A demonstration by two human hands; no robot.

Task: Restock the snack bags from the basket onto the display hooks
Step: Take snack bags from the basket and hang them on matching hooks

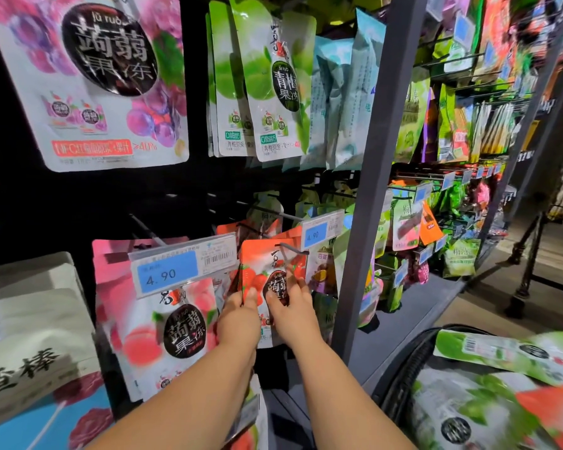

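The left hand (pixel 239 315) and right hand (pixel 291 306) both grip the strawberry bag (pixel 267 266) at its lower half, apparently steadying it upright to thread onto the hook (pixel 293 249).

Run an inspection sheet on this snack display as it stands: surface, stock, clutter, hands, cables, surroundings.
Surface: black display panel with hooks; grey upright post beside it.
Job's things: strawberry bag held up at a hook; cannot tell whether it is threaded on. The basket at lower right holds more bags, with a green bag on top.
Clutter: nothing seen.
Hands: left hand and right hand both pinch the strawberry bag.
Cables: nothing seen.
Surroundings: peach bags behind a 4.90 price tag; green plum bags above; further racks to the right.
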